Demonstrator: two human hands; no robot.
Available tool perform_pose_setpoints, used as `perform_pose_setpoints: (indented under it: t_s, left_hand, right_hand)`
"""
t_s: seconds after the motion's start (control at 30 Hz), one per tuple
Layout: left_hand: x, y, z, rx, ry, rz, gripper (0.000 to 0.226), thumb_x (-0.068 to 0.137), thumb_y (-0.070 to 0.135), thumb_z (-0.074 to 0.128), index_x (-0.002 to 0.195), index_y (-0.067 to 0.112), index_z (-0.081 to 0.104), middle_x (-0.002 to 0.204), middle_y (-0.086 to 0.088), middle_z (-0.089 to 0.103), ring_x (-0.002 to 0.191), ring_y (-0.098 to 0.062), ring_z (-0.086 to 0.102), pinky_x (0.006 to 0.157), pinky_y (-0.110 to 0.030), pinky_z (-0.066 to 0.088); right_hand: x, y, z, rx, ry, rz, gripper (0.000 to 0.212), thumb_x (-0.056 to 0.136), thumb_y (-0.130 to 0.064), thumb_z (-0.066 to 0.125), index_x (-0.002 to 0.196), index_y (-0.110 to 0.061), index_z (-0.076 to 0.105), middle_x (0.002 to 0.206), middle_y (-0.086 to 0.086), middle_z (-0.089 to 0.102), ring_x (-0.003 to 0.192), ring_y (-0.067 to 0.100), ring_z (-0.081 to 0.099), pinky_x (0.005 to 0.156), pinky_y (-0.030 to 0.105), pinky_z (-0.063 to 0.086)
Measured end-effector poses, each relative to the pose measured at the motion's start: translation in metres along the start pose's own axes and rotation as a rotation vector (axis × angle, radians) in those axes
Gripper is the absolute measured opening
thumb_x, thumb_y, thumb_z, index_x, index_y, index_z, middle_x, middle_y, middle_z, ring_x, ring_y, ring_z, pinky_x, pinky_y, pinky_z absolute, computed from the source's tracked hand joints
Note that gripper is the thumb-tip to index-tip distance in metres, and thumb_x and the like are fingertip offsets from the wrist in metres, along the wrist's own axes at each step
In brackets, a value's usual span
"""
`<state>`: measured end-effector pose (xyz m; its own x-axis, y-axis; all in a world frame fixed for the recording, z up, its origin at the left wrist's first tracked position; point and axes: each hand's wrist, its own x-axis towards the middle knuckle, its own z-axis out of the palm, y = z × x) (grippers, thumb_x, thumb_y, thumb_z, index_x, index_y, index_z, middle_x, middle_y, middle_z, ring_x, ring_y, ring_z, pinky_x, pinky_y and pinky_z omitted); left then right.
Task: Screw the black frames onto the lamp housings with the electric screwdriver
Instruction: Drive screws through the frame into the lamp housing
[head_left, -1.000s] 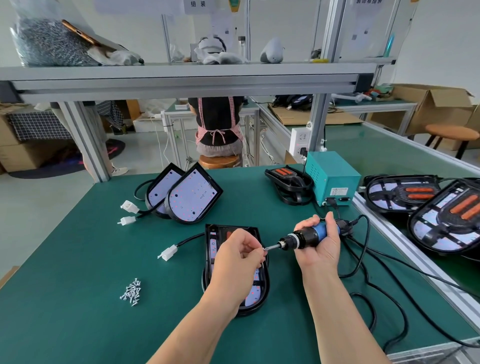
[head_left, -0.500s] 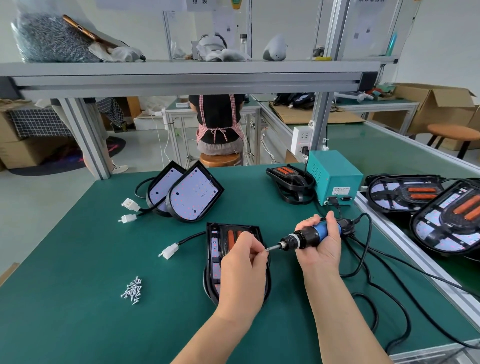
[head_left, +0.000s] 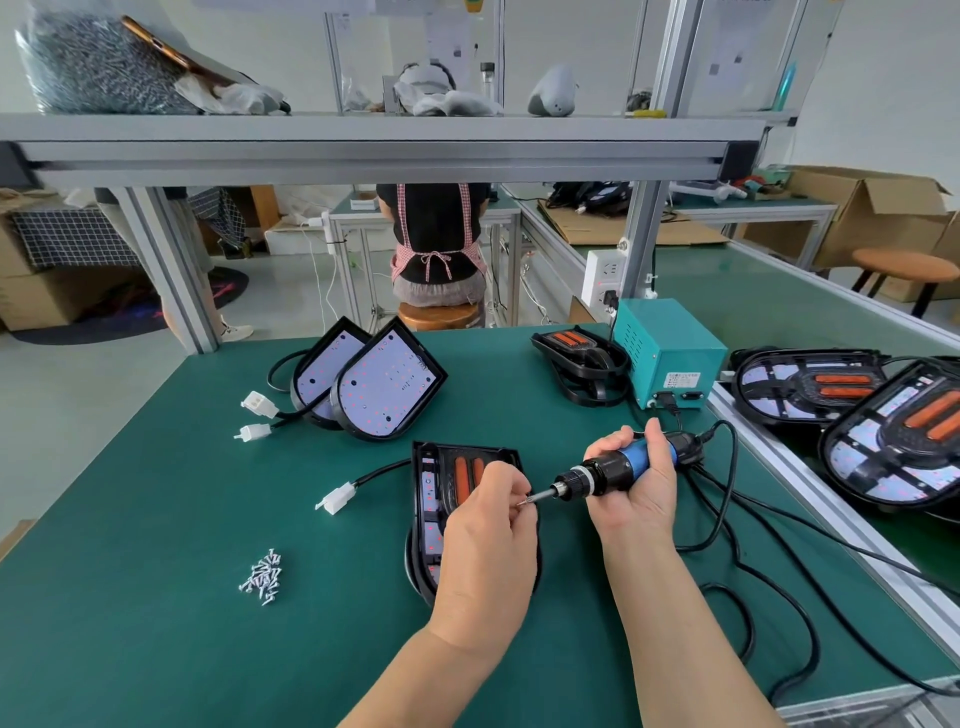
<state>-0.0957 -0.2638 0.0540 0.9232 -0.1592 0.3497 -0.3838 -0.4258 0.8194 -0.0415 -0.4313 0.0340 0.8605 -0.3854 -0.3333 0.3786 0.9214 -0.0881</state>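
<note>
A lamp housing with a black frame (head_left: 435, 483) lies on the green table in front of me, partly hidden under my left hand. My left hand (head_left: 488, 540) hovers over it and pinches a small screw at the bit tip. My right hand (head_left: 636, 480) grips the blue-and-black electric screwdriver (head_left: 608, 470), held nearly level with its bit pointing left at the screw. A small heap of loose screws (head_left: 264, 574) lies to the left. Two more lamp housings (head_left: 371, 387) lean together farther back.
A teal power box (head_left: 670, 361) stands at the back right, with black frames (head_left: 582, 358) beside it. Black cables (head_left: 737, 561) loop over the table to my right. Assembled lamps (head_left: 852, 421) lie on the neighbouring bench. A person sits behind the table, back turned.
My left hand has drawn back a little from the housing's middle, keeping the screw at the bit. The screwdriver stays almost where it was.
</note>
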Motion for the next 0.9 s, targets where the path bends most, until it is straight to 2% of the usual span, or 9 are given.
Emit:
perform_pose_setpoints:
  t_s: [0.13, 0.23, 0.3, 0.33, 0.43, 0.53, 0.63, 0.8, 0.9]
  left_hand:
    - [-0.002, -0.003, -0.008, 0.026, -0.031, -0.037, 0.036, 0.086, 0.018, 0.072, 0.105, 0.032, 0.046, 0.091, 0.017, 0.057, 0.087, 0.001, 0.053, 0.076, -0.012, 0.043]
    - [0.007, -0.014, -0.026, 0.119, 0.168, 0.010, 0.041, 0.079, 0.034, 0.077, 0.108, 0.032, 0.048, 0.100, 0.017, 0.050, 0.100, -0.007, 0.048, 0.087, -0.020, 0.040]
    - [0.019, -0.027, -0.041, 0.108, 0.263, -0.154, 0.047, 0.080, 0.042, 0.074, 0.114, 0.022, 0.050, 0.108, 0.009, 0.047, 0.108, -0.018, 0.048, 0.095, -0.032, 0.040]
    - [0.026, -0.034, -0.047, 0.077, 0.255, -0.269, 0.051, 0.080, 0.046, 0.074, 0.116, 0.021, 0.049, 0.110, 0.006, 0.046, 0.109, -0.021, 0.049, 0.094, -0.034, 0.041]
    - [0.038, -0.049, -0.057, -0.021, 0.030, -0.519, 0.070, 0.074, 0.058, 0.078, 0.123, 0.019, 0.047, 0.110, 0.003, 0.056, 0.103, -0.018, 0.057, 0.083, -0.032, 0.046]
    - [0.040, -0.057, -0.056, 0.011, -0.166, -0.529, 0.073, 0.066, 0.056, 0.083, 0.120, 0.024, 0.047, 0.115, 0.004, 0.064, 0.108, -0.018, 0.061, 0.096, -0.038, 0.050]
    - [0.042, -0.056, -0.059, -0.008, -0.241, -0.518, 0.074, 0.056, 0.059, 0.081, 0.114, 0.026, 0.047, 0.111, 0.008, 0.066, 0.106, -0.017, 0.064, 0.099, -0.042, 0.051]
    - [0.044, -0.048, -0.054, 0.183, -0.321, -0.523, 0.093, 0.052, 0.077, 0.064, 0.124, 0.020, 0.049, 0.117, 0.004, 0.064, 0.111, -0.022, 0.061, 0.100, -0.043, 0.049]
    - [0.046, -0.050, -0.053, 0.079, -0.363, -0.530, 0.097, 0.046, 0.078, 0.067, 0.125, 0.021, 0.056, 0.120, 0.004, 0.068, 0.112, -0.021, 0.064, 0.101, -0.044, 0.049]
  right_hand:
    - [-0.001, -0.001, 0.001, 0.011, -0.002, 0.008, 0.031, 0.089, -0.026, 0.076, 0.103, -0.011, 0.053, 0.079, 0.000, 0.059, 0.055, 0.010, 0.059, 0.051, 0.021, 0.053]
    - [-0.001, -0.005, 0.002, 0.051, 0.000, -0.004, 0.027, 0.089, -0.022, 0.076, 0.101, -0.011, 0.054, 0.078, 0.001, 0.060, 0.055, 0.011, 0.060, 0.052, 0.021, 0.053]
    - [-0.002, -0.005, 0.001, 0.018, 0.001, -0.017, 0.025, 0.089, -0.022, 0.075, 0.097, -0.011, 0.055, 0.075, 0.001, 0.060, 0.055, 0.011, 0.059, 0.052, 0.020, 0.053]
    - [-0.003, -0.003, 0.001, -0.008, -0.001, -0.018, 0.025, 0.088, -0.022, 0.076, 0.097, -0.011, 0.055, 0.076, 0.001, 0.060, 0.055, 0.010, 0.058, 0.052, 0.020, 0.052]
    - [-0.003, 0.001, 0.001, -0.086, -0.026, -0.021, 0.030, 0.087, -0.022, 0.075, 0.106, -0.011, 0.054, 0.083, -0.001, 0.058, 0.055, 0.008, 0.057, 0.051, 0.018, 0.051]
    - [-0.003, 0.003, 0.003, -0.159, -0.076, -0.016, 0.037, 0.091, -0.026, 0.071, 0.116, -0.012, 0.048, 0.079, -0.002, 0.056, 0.057, 0.006, 0.055, 0.055, 0.016, 0.050]
    - [-0.008, 0.003, 0.008, -0.219, -0.134, -0.008, 0.034, 0.087, -0.027, 0.072, 0.108, -0.011, 0.052, 0.072, -0.003, 0.054, 0.054, 0.005, 0.055, 0.052, 0.017, 0.050]
    - [-0.022, -0.003, 0.026, -0.386, -0.216, -0.090, 0.027, 0.082, -0.028, 0.073, 0.095, -0.011, 0.056, 0.067, -0.003, 0.052, 0.051, 0.005, 0.050, 0.049, 0.016, 0.047]
    - [-0.032, -0.005, 0.043, -0.544, -0.278, -0.206, 0.025, 0.081, -0.028, 0.073, 0.092, -0.012, 0.057, 0.066, -0.002, 0.053, 0.051, 0.006, 0.049, 0.048, 0.018, 0.046]
